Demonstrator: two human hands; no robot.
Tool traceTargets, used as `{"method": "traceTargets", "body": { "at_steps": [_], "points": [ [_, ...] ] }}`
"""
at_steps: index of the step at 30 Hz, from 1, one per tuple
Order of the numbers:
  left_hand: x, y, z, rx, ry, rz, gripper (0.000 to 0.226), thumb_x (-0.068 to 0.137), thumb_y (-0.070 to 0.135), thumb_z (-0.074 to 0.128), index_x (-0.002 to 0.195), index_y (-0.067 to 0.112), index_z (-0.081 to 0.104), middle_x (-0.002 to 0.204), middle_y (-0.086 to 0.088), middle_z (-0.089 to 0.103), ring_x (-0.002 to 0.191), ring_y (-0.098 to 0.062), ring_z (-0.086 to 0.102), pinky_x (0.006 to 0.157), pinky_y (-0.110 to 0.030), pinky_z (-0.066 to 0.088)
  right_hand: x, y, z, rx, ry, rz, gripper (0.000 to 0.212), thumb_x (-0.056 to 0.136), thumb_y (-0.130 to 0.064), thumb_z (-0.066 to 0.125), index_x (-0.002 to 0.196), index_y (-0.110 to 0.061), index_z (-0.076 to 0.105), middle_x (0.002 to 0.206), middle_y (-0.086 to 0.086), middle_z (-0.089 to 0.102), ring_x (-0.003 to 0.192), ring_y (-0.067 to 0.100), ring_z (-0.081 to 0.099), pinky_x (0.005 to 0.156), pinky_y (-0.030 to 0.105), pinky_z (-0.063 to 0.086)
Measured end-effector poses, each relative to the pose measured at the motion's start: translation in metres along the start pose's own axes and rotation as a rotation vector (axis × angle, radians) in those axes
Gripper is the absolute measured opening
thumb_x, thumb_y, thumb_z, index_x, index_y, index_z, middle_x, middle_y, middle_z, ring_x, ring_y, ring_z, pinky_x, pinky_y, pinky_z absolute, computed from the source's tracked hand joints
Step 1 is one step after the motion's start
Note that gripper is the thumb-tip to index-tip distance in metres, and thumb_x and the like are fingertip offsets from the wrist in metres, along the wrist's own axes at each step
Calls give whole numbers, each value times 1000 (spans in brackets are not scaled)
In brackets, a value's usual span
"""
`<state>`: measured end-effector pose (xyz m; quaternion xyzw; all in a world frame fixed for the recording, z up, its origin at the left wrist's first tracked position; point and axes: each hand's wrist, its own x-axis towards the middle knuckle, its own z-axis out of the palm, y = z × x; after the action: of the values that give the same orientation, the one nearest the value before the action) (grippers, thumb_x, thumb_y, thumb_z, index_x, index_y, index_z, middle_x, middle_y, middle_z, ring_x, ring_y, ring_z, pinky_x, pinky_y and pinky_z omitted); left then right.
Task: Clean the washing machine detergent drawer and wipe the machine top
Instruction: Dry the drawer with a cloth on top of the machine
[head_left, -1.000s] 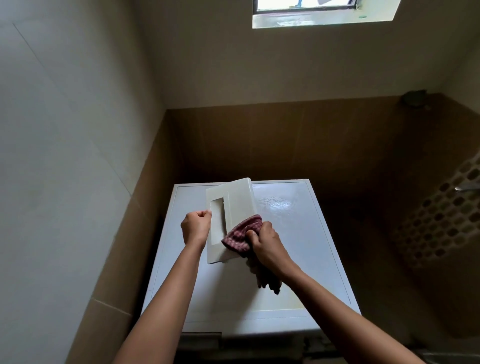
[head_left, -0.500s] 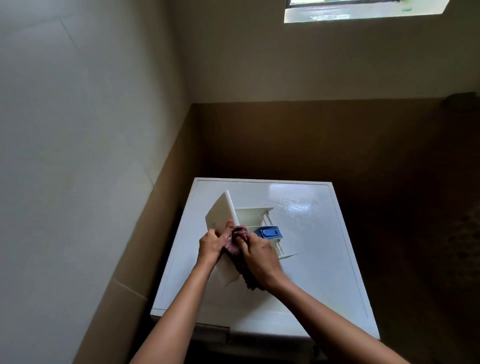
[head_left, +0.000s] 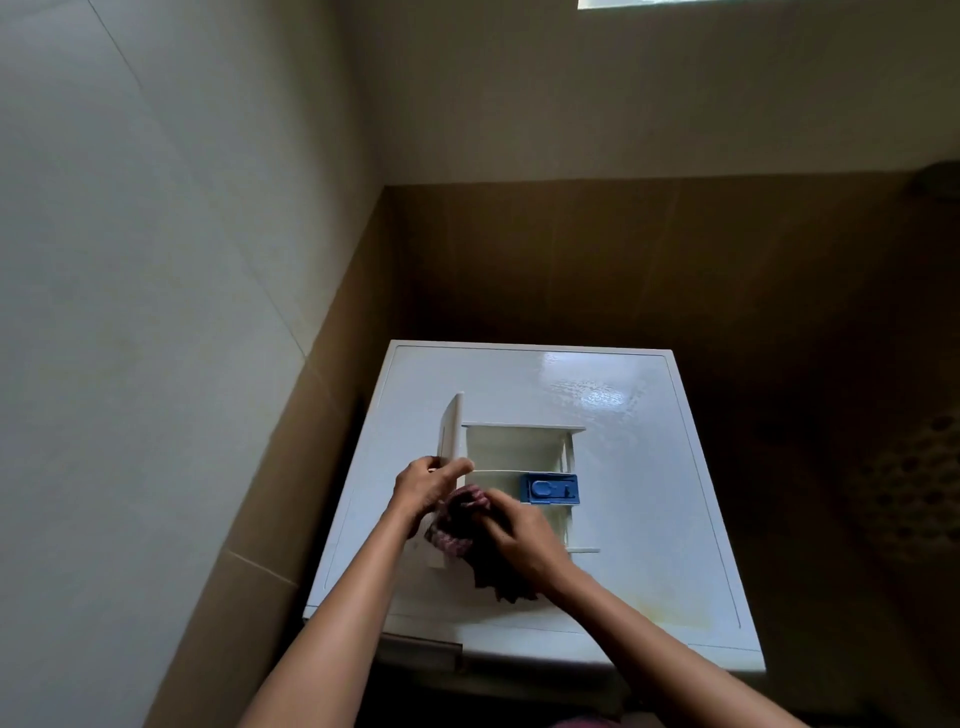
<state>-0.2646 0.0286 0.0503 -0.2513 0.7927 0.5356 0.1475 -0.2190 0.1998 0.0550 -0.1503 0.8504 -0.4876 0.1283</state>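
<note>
The detergent drawer (head_left: 514, 452) lies out of its slot on the washing machine top (head_left: 649, 493), toward the left of the middle, open side up, with its front panel (head_left: 451, 431) standing on edge at its left end. A blue insert (head_left: 549, 488) sits in the middle compartment. The left hand (head_left: 423, 486) grips the front panel, thumb over its near edge. The right hand (head_left: 519, 535) is blurred, but its fingers appear curled round a reddish checked cloth (head_left: 460, 525), pressing it against the drawer's near left corner, just beside the left hand; a dark tail of cloth hangs under the wrist. The machine stands in a corner, pale wall (head_left: 156, 312) to the left, brown tiles (head_left: 623, 260) behind.
</note>
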Motion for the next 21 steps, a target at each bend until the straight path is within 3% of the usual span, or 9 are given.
{"method": "traceTargets", "body": {
  "at_steps": [3,5,8,10,12,16,21],
  "points": [
    [3,0,-2,-3,-80,-14,57,56,62,65,88,15,68,73,3,57,72,-15,55,66,-30,48,-3,15,-19,278,211,92,18,97,-23,53,101,-36,65,91,-16,71,84,1,64,72,15,48],
    [7,-1,-1,-18,-132,-19,67,54,64,65,98,14,69,73,3,52,75,-17,51,72,-32,45,1,25,-32,548,370,221,17,98,-26,50,101,-35,65,98,-12,70,91,5,65,77,18,51],
    [13,-3,4,0,-206,-14,49,64,63,66,96,25,69,79,6,55,81,-17,50,77,-32,41,19,35,-49,949,561,376,19,100,-27,46,110,-22,61,106,5,68,96,20,65,85,36,52],
    [17,-3,9,30,-227,-8,33,76,57,65,97,32,66,107,8,61,105,-14,53,88,-30,40,32,38,-59,1088,620,432,15,98,-21,50,108,-19,61,96,4,69,84,19,67,75,34,54],
    [20,-3,14,42,-238,0,35,81,54,65,106,30,65,122,7,58,117,-14,50,96,-29,38,46,40,-62,1077,625,480,15,95,-15,55,107,-12,62,90,6,67,79,21,65,72,34,54],
    [25,1,17,71,-270,39,49,86,51,61,123,20,62,130,5,56,123,-14,48,102,-29,35,70,29,-50,918,558,519,7,89,-16,61,94,-14,65,96,12,68,93,30,63,86,43,51],
    [25,2,12,59,-347,98,30,92,42,56,105,18,70,115,3,69,116,-16,58,100,-32,42,97,5,-16,721,427,479,13,90,-18,56,98,-10,64,98,13,68,93,27,62,87,40,50]
  ]
}}
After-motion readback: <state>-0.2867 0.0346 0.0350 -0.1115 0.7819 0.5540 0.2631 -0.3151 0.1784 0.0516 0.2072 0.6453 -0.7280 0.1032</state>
